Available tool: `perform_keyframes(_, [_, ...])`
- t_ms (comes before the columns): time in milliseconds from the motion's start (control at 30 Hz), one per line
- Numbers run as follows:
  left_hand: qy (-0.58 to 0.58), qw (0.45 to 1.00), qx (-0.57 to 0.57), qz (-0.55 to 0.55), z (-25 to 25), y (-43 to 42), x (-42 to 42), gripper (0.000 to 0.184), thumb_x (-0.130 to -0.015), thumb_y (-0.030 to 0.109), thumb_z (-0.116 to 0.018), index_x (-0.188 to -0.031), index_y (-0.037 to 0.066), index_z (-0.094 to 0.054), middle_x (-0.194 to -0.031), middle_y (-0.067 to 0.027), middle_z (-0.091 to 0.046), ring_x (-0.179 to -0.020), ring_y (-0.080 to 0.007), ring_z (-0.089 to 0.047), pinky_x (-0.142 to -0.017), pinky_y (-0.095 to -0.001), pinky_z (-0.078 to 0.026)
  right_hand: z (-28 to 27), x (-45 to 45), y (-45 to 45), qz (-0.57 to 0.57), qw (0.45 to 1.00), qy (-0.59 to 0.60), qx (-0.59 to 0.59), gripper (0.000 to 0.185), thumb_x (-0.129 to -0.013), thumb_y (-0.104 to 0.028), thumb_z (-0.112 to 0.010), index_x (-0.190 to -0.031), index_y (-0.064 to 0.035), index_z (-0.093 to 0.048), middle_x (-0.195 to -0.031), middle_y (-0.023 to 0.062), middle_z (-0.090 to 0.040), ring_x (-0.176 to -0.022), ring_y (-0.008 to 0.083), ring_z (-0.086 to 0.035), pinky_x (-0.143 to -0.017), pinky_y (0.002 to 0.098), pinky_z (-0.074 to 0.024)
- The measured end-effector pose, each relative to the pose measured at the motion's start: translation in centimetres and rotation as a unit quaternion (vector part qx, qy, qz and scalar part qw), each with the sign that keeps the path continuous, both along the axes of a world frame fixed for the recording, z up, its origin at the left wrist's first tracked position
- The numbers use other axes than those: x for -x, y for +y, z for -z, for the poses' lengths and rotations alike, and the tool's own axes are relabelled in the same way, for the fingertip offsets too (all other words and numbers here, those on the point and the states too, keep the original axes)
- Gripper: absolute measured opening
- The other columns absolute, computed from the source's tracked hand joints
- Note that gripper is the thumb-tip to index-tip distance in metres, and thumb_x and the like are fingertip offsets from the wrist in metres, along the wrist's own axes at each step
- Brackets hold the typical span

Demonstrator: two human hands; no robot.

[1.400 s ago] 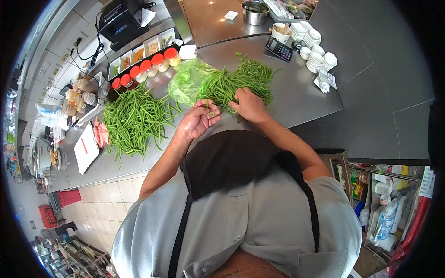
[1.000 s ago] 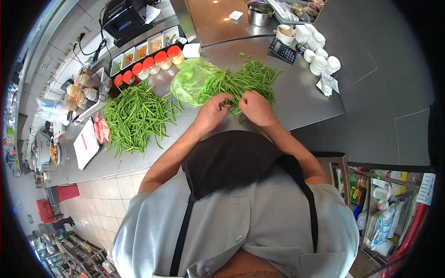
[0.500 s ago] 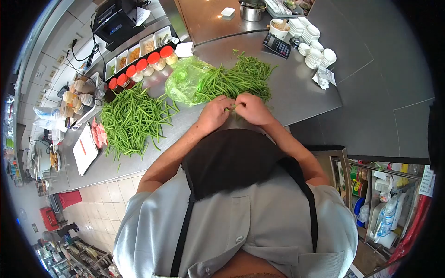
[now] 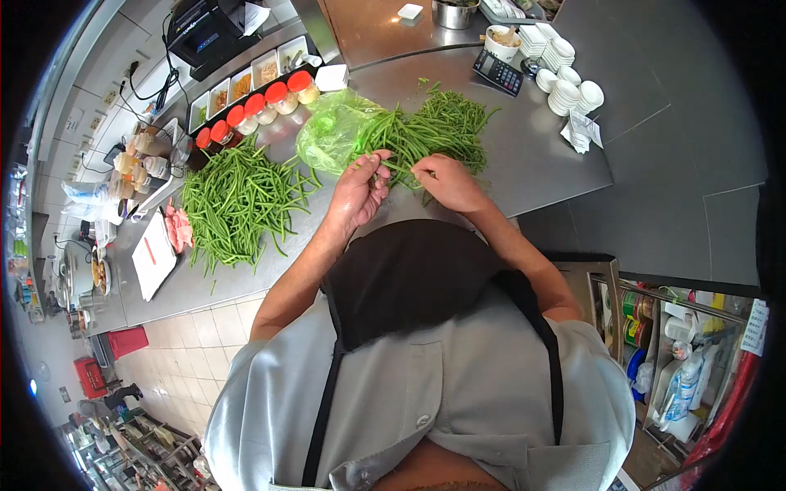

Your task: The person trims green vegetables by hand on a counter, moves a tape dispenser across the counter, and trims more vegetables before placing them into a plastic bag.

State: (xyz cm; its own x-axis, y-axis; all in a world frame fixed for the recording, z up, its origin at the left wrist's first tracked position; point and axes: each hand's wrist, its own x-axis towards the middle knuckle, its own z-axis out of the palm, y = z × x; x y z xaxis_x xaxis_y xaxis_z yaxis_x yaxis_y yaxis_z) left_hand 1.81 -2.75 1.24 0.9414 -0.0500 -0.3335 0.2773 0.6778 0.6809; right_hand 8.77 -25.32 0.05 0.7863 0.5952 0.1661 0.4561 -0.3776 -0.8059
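Observation:
Two piles of long green beans lie on the steel counter. The nearer-to-hand pile spreads out beside a crumpled light-green plastic bag; the other pile is at the left. My left hand is turned palm up at the near edge of the first pile, thumb and finger pinched on a green bean. That bean appears to run across to my right hand, which is closed with its fingertips at the bean's other end, knuckles up, just in front of the pile.
Red-lidded jars and trays of ingredients line the back left. A notepad and pink cloth lie at the far left. A calculator, paper cup and stacked white containers stand at the right.
My hands were close together and are now apart. The left hand has moved left and turned palm up; the right has shifted slightly up. The view has tilted a little.

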Motion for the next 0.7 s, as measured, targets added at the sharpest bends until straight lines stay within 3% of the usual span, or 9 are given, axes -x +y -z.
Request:
perform_keyframes(133, [-0.007, 1.0, 0.006, 0.008, 0.0, -0.1, 0.5, 0.026, -0.114, 0.023, -0.052, -0.127, 0.002, -0.062, -0.085, -0.0023, -0.065, -0.068, -0.0107, -0.055, -0.059, -0.0261, -0.047, -0.6, 0.5, 0.0, 0.012, 0.999, -0.006, 0.033, 0.02, -0.093, -0.018, -0.067, -0.103, -0.0023, -0.074, -0.095, 0.018, -0.072, -0.087, 0.0335, -0.071, -0.079, 0.0432, -0.0556])
perform_keyframes(233, [-0.007, 0.999, 0.019, 0.03, 0.2, 0.0, 0.9, 0.026, -0.114, 0.024, -0.053, -0.126, 0.003, -0.062, -0.087, -0.0026, -0.066, -0.07, -0.0111, -0.057, -0.061, -0.0272, -0.048, -0.7, 0.7, 0.3, 0.058, 0.993, 0.103, -0.017, 0.02, -0.091, -0.018, -0.066, -0.101, -0.0022, -0.074, -0.092, 0.0161, -0.072, -0.082, 0.0286, -0.07, -0.077, 0.0402, -0.0552])
perform_keyframes(267, [-0.007, 0.999, 0.024, 0.038, 0.3, 0.0, 1.1, 0.026, -0.114, 0.024, -0.053, -0.125, 0.003, -0.063, -0.088, -0.0029, -0.067, -0.071, -0.0111, -0.058, -0.062, -0.0274, -0.049, -0.4, 0.2, 0.5, 0.094, 0.969, 0.213, -0.086, 0.019, -0.091, -0.017, -0.066, -0.101, -0.0023, -0.073, -0.091, 0.0155, -0.072, -0.081, 0.0272, -0.069, -0.077, 0.0393, -0.0549])
perform_keyframes(333, [0.008, 0.996, 0.052, 0.066, 0.6, -0.1, 1.9, 0.025, -0.113, 0.024, -0.054, -0.124, 0.003, -0.063, -0.09, -0.0036, -0.067, -0.072, -0.0115, -0.059, -0.064, -0.0273, -0.049, 1.0, -1.0, 0.9, 0.16, 0.866, 0.421, -0.216, 0.018, -0.091, -0.016, -0.065, -0.1, -0.0026, -0.073, -0.088, 0.0141, -0.071, -0.079, 0.0243, -0.067, -0.076, 0.0376, -0.0545])
perform_keyframes(433, [-0.005, 0.994, 0.09, 0.058, 1.7, 0.7, 2.6, 0.025, -0.113, 0.024, -0.055, -0.121, 0.001, -0.063, -0.097, -0.0071, -0.069, -0.081, -0.0166, -0.065, -0.075, -0.0325, -0.057, 2.4, -2.1, 0.9, 0.189, 0.949, 0.203, -0.146, 0.015, -0.094, -0.017, -0.068, -0.099, -0.0031, -0.071, -0.087, 0.0099, -0.065, -0.074, 0.0212, -0.062, -0.073, 0.0398, -0.0529])
perform_keyframes(500, [0.006, 0.997, 0.081, 0.006, 2.0, 1.5, 3.2, 0.026, -0.113, 0.024, -0.052, -0.12, 0.001, -0.063, -0.102, -0.0094, -0.07, -0.09, -0.0203, -0.069, -0.083, -0.037, -0.06, 2.8, -2.4, 0.5, 0.118, 0.992, 0.007, -0.053, 0.017, -0.092, -0.018, -0.07, -0.101, -0.0037, -0.071, -0.088, 0.0111, -0.064, -0.077, 0.0269, -0.064, -0.074, 0.0415, -0.0537])
perform_keyframes(533, [0.0, 0.999, 0.05, 0.001, 1.8, 1.9, 3.4, 0.027, -0.114, 0.025, -0.047, -0.117, 0.002, -0.061, -0.108, -0.0129, -0.07, -0.103, -0.0269, -0.07, -0.095, -0.0456, -0.06, 2.8, -2.4, 0.3, 0.079, 0.993, -0.09, -0.003, 0.018, -0.092, -0.018, -0.071, -0.102, -0.0041, -0.071, -0.089, 0.0116, -0.063, -0.078, 0.0297, -0.066, -0.074, 0.0423, -0.0541])
perform_keyframes(633, [0.063, 0.989, 0.116, -0.067, 1.1, 2.1, 3.7, 0.026, -0.114, 0.024, -0.044, -0.113, 0.004, -0.06, -0.112, -0.0151, -0.07, -0.106, -0.0303, -0.069, -0.098, -0.0485, -0.058, 1.5, -0.7, 1.7, 0.089, 0.99, -0.068, 0.08, 0.021, -0.089, -0.021, -0.074, -0.1, -0.0047, -0.07, -0.096, 0.0143, -0.064, -0.086, 0.0382, -0.068, -0.078, 0.0472, -0.0556])
perform_keyframes(700, [0.084, 0.986, 0.12, -0.082, 1.0, 1.9, 3.9, 0.023, -0.113, 0.024, -0.045, -0.109, 0.007, -0.059, -0.099, -0.0108, -0.068, -0.094, -0.0285, -0.066, -0.095, -0.0481, -0.058, 0.3, -0.2, 2.6, 0.089, 0.982, -0.093, 0.138, 0.019, -0.088, -0.021, -0.074, -0.097, -0.005, -0.069, -0.1, 0.0155, -0.064, -0.089, 0.0398, -0.069, -0.078, 0.0498, -0.0561])
